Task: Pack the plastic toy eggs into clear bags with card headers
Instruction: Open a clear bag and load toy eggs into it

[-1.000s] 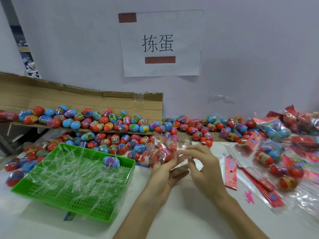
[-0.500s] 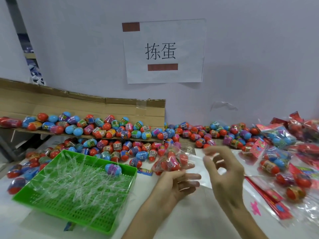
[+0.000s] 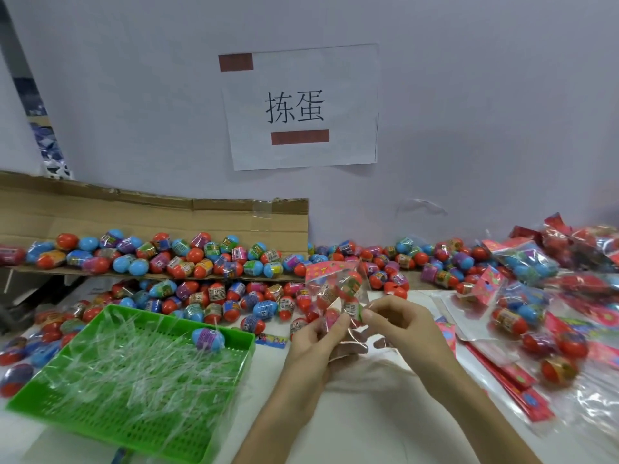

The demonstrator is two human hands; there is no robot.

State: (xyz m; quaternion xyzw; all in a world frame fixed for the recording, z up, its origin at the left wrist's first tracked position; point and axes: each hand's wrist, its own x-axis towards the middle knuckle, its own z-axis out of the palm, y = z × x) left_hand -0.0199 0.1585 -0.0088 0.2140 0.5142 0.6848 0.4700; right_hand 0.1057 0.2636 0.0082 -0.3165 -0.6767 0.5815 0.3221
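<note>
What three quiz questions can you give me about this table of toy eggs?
1. True or false: exactly one toy egg lies in the green tray.
2. What do the left hand and right hand hold together? A: clear bag of eggs; B: paper sign; C: cardboard.
3. Fill in: the bag's card header is ___.
Key: 1 true; 2 A; 3 pink.

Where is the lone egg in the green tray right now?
Head view, left of centre: the blue-and-purple egg lies among clear strips near the far right corner of the green tray.
</note>
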